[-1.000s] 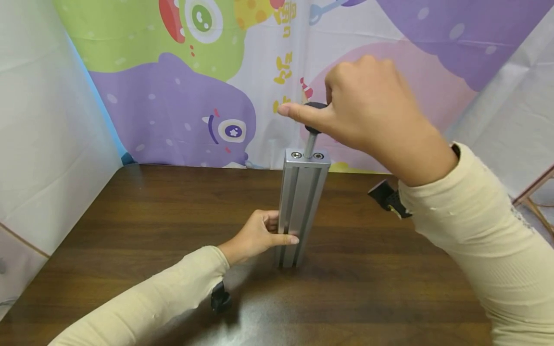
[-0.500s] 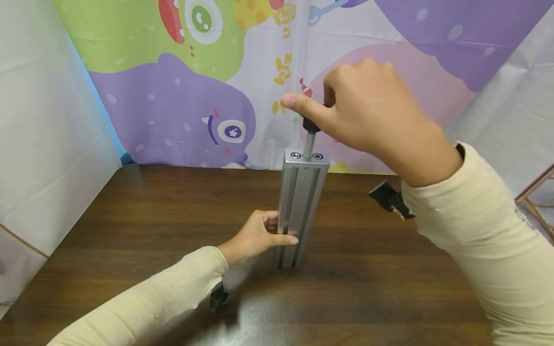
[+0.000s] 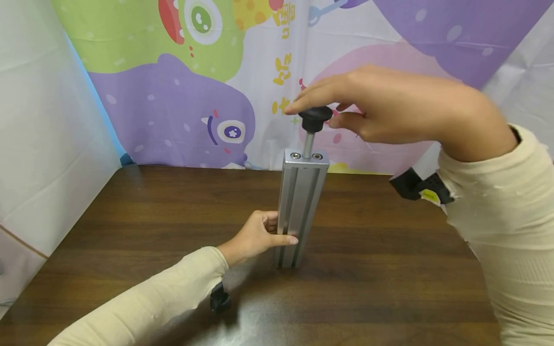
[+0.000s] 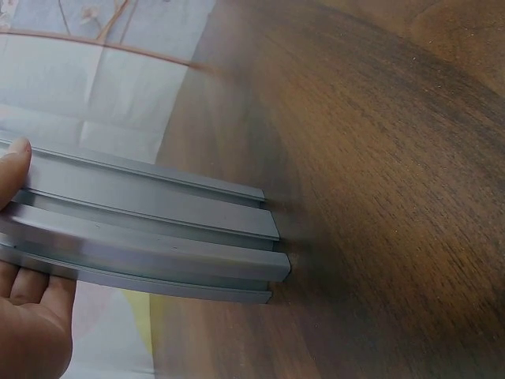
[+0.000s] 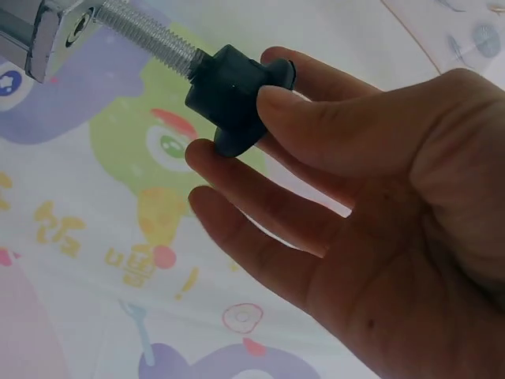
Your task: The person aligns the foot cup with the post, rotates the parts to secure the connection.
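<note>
Upright on the desk (image 3: 368, 293), the slotted aluminium profile (image 3: 298, 204) looks stiff, probably heavy and a touch slick, and here the left hand (image 3: 254, 236) grips it low while the right hand (image 3: 400, 105) pinches the black knob (image 3: 314, 122), whose flared shape seems the surest handhold.

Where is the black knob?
In the head view, the black knob is slightly right of centre, atop the threaded rod, touched by the right hand.

The head view looks forward and down, over the table (image 3: 368, 288) to the far curtain (image 3: 173, 110). Close up, the left wrist view faces right past the post (image 4: 150, 189); the right wrist view, also close, faces the curtain past the knob (image 5: 230, 87). Head shows both.
</note>
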Action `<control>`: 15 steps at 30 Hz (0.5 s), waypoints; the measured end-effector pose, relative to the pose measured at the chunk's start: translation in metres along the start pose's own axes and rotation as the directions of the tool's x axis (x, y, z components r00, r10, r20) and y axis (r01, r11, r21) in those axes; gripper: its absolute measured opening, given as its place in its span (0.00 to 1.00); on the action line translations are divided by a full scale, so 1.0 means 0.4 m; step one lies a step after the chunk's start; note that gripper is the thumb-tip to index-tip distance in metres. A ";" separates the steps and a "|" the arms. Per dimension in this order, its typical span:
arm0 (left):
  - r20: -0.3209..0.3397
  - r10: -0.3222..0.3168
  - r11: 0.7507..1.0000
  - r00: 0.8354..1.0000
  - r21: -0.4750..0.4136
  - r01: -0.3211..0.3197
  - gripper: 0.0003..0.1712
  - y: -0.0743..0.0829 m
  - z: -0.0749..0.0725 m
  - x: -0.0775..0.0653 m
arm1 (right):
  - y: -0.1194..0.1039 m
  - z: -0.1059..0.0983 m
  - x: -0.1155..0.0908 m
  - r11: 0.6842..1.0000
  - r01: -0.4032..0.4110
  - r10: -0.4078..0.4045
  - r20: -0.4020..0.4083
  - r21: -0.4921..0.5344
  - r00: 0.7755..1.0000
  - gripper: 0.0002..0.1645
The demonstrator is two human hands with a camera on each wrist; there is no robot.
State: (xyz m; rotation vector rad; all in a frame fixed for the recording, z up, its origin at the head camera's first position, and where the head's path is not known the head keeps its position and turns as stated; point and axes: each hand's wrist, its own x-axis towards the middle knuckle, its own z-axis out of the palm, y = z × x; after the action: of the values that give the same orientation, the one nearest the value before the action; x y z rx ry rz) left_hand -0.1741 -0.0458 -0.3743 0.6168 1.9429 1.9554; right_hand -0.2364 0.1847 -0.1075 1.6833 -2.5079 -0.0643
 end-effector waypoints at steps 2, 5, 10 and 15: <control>0.003 0.006 1.000 1.000 0.000 -0.006 0.23 -0.001 0.000 0.000 | -0.028 -0.014 0.004 1.000 -0.021 0.021 -0.012 0.016 1.000 0.46; 0.005 0.011 1.000 1.000 0.003 -0.012 0.23 -0.002 -0.001 0.000 | -0.086 -0.039 0.011 0.998 -0.065 0.065 -0.046 -0.008 0.997 0.47; 0.004 0.003 1.000 1.000 -0.002 -0.003 0.23 -0.003 0.000 0.001 | -0.160 -0.065 0.022 0.978 -0.208 0.207 -0.074 0.003 0.975 0.19; 0.002 0.007 1.000 1.000 -0.001 -0.007 0.23 -0.003 0.002 0.002 | -0.219 -0.062 0.045 0.884 -0.467 0.455 -0.178 -0.030 0.872 0.28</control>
State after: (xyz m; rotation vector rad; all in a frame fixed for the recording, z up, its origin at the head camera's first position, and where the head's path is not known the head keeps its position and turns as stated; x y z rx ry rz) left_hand -0.1744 -0.0448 -0.3754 0.6256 1.9409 1.9591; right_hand -0.1593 0.1356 -0.0904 0.9747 -2.6629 0.0296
